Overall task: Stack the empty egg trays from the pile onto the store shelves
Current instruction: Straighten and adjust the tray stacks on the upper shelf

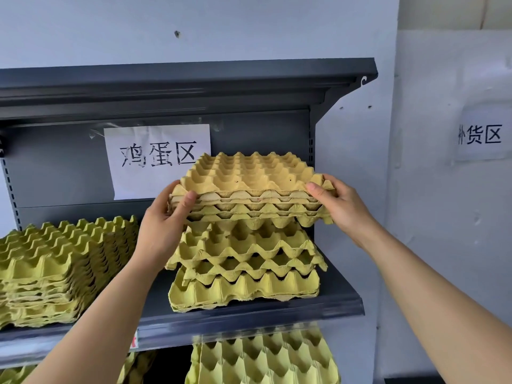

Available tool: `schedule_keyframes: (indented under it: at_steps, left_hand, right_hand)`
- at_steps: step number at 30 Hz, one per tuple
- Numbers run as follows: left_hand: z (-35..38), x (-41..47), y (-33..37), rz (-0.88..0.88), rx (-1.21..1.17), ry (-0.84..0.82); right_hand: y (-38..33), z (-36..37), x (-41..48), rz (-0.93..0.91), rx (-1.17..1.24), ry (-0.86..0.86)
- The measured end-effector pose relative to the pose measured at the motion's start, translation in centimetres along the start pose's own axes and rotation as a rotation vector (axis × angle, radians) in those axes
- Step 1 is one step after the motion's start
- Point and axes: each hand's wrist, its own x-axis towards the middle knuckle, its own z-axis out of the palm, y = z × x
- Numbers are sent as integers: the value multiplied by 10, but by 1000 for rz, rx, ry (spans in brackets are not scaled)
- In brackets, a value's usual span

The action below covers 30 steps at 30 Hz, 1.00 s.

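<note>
A bundle of several nested yellow egg trays (249, 187) sits on top of a loosely stacked pile of egg trays (243, 267) on the grey shelf (249, 314). My left hand (163, 220) grips the bundle's left front corner, thumb on top. At the right front corner my right hand (338, 203) grips it, thumb over the rim. The bundle looks level and rests on or just above the pile; contact is hard to tell.
A taller stack of egg trays (55, 264) stands at the shelf's left. More trays (263, 358) fill the shelf below. A paper sign (158, 159) hangs on the back panel. The upper shelf (194, 84) overhangs. A white wall with another sign (480, 134) lies right.
</note>
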Motion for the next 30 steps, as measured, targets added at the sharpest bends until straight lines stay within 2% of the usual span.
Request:
schedule_keyframes:
  at_steps: [5,13,24,30]
  left_hand:
    - [-22,-4,-15,-27,77,24]
    - [-18,-21,-50,-124,154,-75]
    - [-11,-18,-56,-255,7,-125]
    - [-5,-13,-44,-228,-74,-59]
  right_hand:
    - [2,26,-2,22,-20,-26]
    - [30,37,-15,145,-179,-105]
    - [34,38,-19,235,-78,-176]
    - [33,37,-17,225,49,-78]
